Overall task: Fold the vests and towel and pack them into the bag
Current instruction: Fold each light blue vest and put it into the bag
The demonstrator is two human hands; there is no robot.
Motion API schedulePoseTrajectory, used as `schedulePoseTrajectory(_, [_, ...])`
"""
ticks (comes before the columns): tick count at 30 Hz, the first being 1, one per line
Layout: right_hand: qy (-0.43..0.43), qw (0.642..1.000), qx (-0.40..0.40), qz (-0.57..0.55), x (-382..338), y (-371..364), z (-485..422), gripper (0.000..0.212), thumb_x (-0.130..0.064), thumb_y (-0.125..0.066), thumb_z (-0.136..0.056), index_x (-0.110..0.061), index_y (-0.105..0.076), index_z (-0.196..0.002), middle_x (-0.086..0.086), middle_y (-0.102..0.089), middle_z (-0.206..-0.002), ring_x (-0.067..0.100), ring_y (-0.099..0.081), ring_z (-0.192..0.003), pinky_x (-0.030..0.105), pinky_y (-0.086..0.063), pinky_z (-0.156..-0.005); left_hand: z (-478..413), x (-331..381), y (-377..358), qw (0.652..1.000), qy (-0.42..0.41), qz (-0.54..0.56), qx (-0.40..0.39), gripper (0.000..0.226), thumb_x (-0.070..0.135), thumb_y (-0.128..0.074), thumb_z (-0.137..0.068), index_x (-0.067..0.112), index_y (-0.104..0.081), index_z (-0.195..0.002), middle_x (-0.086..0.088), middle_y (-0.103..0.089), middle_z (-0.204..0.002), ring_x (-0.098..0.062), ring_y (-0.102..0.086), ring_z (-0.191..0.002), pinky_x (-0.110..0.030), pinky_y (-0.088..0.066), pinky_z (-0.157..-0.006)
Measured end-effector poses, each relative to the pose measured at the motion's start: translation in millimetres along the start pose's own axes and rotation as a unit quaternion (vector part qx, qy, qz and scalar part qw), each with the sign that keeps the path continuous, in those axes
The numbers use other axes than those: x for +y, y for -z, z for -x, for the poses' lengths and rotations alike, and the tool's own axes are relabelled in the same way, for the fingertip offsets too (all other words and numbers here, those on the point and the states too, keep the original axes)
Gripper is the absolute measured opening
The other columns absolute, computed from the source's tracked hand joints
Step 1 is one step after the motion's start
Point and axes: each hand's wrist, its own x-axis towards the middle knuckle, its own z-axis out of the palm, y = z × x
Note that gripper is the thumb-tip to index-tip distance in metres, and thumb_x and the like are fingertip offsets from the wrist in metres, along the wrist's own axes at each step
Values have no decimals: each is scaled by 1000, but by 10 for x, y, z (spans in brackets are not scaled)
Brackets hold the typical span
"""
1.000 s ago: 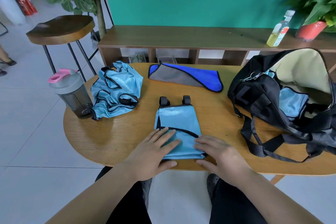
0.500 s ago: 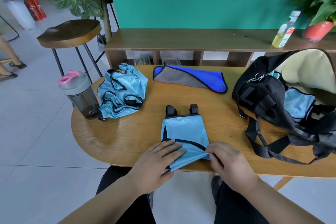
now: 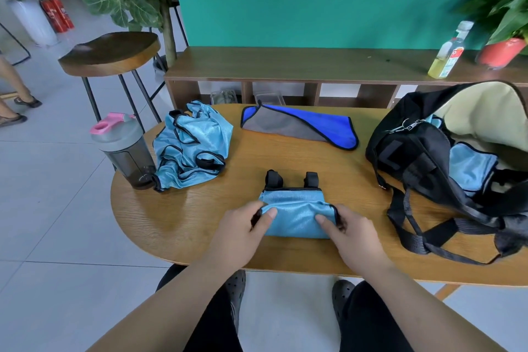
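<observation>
A light blue vest (image 3: 294,210) with black trim lies partly folded on the table in front of me, its near half doubled over the far half. My left hand (image 3: 243,233) pinches the fold's left edge and my right hand (image 3: 347,233) pinches its right edge. A crumpled pile of light blue vests (image 3: 190,146) lies at the table's left. A blue and grey towel (image 3: 300,127) lies folded at the back. The black bag (image 3: 423,157) stands open at the right with a folded blue vest (image 3: 471,166) inside.
A grey shaker bottle (image 3: 124,148) with a pink lid stands at the left edge of the wooden table (image 3: 177,226). Behind are a low shelf (image 3: 285,66), a drink bottle (image 3: 450,51), a potted plant (image 3: 503,48) and a stool (image 3: 110,51). The bag's strap (image 3: 428,237) trails across the table's right side.
Both hands took hold of the vest's near edge, lifted it and folded it away from me over the far half. The vest is now shorter.
</observation>
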Motion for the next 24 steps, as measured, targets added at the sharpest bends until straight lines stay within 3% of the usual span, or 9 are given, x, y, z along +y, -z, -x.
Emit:
schedulePoseTrajectory(4, [-59,998,3,24,-34,-107,-211,39,-59,-59,-100,-21,-61,-90,4,-67,-76,21,-64,-69,33,-49,-55,-212,-29,-76,994,90,33,56,31,57,-58,-102,30,-66,-113,12,-61,-72,-4,-56,-64,-19,-41,-56])
schedulePoseTrajectory(6, [-82,995,4,61,-31,-161,-282,43,-63,-54,-100,-21,-60,-93,5,-68,-78,22,-65,-69,42,-52,-57,-265,8,-110,990,119,37,72,36,56,-61,-100,34,-61,-128,13,-65,-86,-2,-63,-77,-19,-49,-66])
schedulePoseTrajectory(9, [-110,990,0,89,-67,-164,-380,41,-60,-53,-101,-21,-56,-92,6,-64,-74,21,-58,-61,34,-42,-50,-264,97,-160,988,134,26,71,40,46,-63,-102,36,-50,-139,20,-57,-92,1,-59,-80,-11,-46,-64])
schedulePoseTrajectory(13, [-114,992,23,44,-108,-150,-449,31,-57,-58,-101,-26,-59,-97,0,-66,-79,14,-58,-65,26,-40,-49,-260,100,-209,990,103,-30,94,41,40,-58,-106,36,-47,-145,25,-58,-100,2,-58,-82,-12,-41,-62])
schedulePoseTrajectory(17, [-103,993,54,34,-80,-195,-450,26,-55,-59,-101,-29,-63,-103,-7,-67,-91,12,-63,-84,29,-47,-62,-313,80,-236,990,84,-42,103,42,40,-55,-107,36,-46,-148,21,-59,-125,2,-55,-102,-13,-40,-77])
schedulePoseTrajectory(20, [-123,989,61,61,-106,-211,-507,31,-54,-56,-102,-24,-63,-103,-8,-62,-80,10,-59,-71,27,-42,-54,-350,36,-281,990,83,-45,104,42,39,-55,-107,34,-47,-148,17,-59,-138,-4,-58,-118,-18,-42,-90])
schedulePoseTrajectory(22, [-138,984,69,90,-120,-233,-554,36,-56,-55,-102,-22,-63,-109,-10,-60,-78,8,-58,-68,25,-41,-52,-351,28,-306,987,95,-69,111,41,38,-56,-107,32,-47,-146,11,-55,-138,-10,-61,-114,-22,-48,-88])
schedulePoseTrajectory(24, [-155,978,78,120,-133,-253,-589,39,-60,-53,-102,-25,-60,-117,-12,-61,-82,6,-60,-69,30,-50,-54,-325,63,-308,978,65,-142,138,39,33,-60,-104,28,-51,-142,4,-48,-133,-15,-60,-108,-28,-53,-87])
